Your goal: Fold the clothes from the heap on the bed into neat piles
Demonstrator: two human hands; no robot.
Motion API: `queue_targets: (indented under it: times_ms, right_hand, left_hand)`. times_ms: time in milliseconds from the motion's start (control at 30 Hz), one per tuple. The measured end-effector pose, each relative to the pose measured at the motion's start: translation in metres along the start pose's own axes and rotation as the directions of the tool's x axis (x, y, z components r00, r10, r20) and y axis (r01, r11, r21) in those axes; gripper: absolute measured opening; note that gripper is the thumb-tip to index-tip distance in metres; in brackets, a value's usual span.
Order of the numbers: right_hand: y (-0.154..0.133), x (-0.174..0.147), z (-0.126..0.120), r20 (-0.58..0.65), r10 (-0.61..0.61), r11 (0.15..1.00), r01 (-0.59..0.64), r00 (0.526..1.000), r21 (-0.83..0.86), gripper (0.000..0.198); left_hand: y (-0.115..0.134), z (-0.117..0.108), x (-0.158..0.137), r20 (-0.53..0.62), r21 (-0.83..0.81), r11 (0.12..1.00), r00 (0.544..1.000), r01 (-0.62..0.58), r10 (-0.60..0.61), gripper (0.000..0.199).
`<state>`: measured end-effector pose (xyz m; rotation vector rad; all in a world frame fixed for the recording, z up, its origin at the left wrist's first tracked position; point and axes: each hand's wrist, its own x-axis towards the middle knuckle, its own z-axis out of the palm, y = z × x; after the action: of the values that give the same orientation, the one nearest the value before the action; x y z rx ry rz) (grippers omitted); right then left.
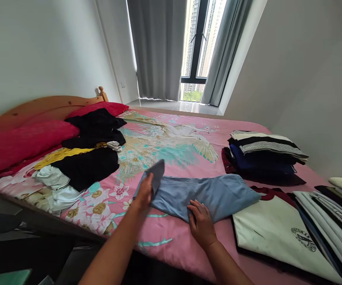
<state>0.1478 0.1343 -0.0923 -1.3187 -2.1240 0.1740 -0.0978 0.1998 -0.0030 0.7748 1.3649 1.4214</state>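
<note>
Blue-grey pants [218,194] lie folded lengthwise across the front of the bed, their wide gathered end to the right. At the narrow left end, my left hand [145,194] is closed on the fabric and lifts a flap of it upright off the bed. My right hand [201,221] rests palm down on the middle of the pants, fingers loosely spread and holding nothing. The left palm and part of the gripped edge are hidden from view.
Folded clothes are stacked on the right: a dark and striped pile [266,158], a cream T-shirt [277,225], and a grey pile [322,221]. Loose black clothes [93,166] lie left beside red pillows [31,142]. The pink bedspread [171,237] ends at the near edge.
</note>
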Motion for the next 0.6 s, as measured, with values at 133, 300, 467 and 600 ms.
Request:
queue_targets:
  times_ms: [133,300,467,600]
  right_hand:
    - [-0.017,0.013,-0.008,0.048,0.082,0.997,-0.082,0.995,-0.006,0.023]
    - [-0.079,0.077,0.008,0.207,-0.1,0.989,0.074,0.973,0.127,0.029]
    - [-0.132,0.142,0.079,0.42,-0.192,0.975,0.124,0.887,0.185,0.036]
    - [-0.14,0.156,0.128,0.496,-0.104,0.992,0.056,0.862,0.112,0.05]
  left_hand:
    - [0.051,-0.087,0.03,-0.256,-0.518,0.855,0.958,-0.023,-0.129,0.024]
    - [0.061,-0.173,0.047,-0.42,-0.538,0.836,0.894,-0.109,-0.154,0.029]
    - [0.049,-0.201,0.049,-0.451,-0.554,0.826,0.873,-0.108,-0.188,0.03]
    - [0.04,-0.207,0.05,-0.455,-0.569,0.813,0.872,-0.126,-0.183,0.026]
